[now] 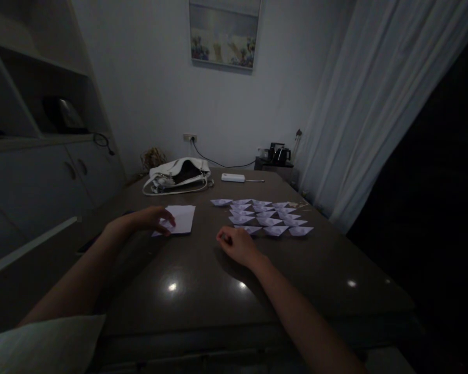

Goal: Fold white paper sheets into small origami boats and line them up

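My left hand (pixel 156 218) is over the left part of a stack of white paper sheets (pixel 184 218), fingers bent and apart, fingertips at the paper. No sheet shows lifted in it. My right hand (pixel 237 244) is curled with thumb and fingertips together, near the table's middle, and I see nothing in it. Just beyond it, several folded paper boats (pixel 268 221) stand in rows on the dark table (pixel 203 301). The boat nearest the right hand (pixel 248 229) is close to its knuckles.
A white handbag (pixel 175 174) lies at the back left, its top gaping. Behind the boats is a white power bank (pixel 233 178) with a short cable. A black kettle (pixel 283 155) stands on a small stand beyond the table. A pale curtain (pixel 343 104) hangs at the right.
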Available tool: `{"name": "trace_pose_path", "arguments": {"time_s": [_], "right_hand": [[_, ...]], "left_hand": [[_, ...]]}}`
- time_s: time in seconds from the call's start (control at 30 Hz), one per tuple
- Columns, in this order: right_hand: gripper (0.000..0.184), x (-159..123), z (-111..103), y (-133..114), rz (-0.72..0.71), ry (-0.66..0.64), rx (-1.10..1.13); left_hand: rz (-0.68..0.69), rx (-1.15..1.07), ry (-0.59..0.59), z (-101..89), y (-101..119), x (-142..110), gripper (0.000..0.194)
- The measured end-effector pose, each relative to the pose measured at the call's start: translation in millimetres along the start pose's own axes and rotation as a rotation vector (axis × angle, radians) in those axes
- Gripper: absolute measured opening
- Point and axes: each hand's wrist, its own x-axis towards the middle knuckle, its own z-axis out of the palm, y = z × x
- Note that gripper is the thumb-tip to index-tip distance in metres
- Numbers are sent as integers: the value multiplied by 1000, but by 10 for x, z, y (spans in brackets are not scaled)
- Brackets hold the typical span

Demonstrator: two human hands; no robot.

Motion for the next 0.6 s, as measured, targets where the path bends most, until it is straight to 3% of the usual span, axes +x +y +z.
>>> {"name": "trace_pose_path", "arguments": {"time_s": [0.17,0.6], "right_hand": [[9,0,-1,2,10,-15,-8],[9,-5,5,13,10,-27,-19]], "left_hand": [[61,-72,-17,27,-69,56,46],[58,-68,22,11,-75,73,43]]}}
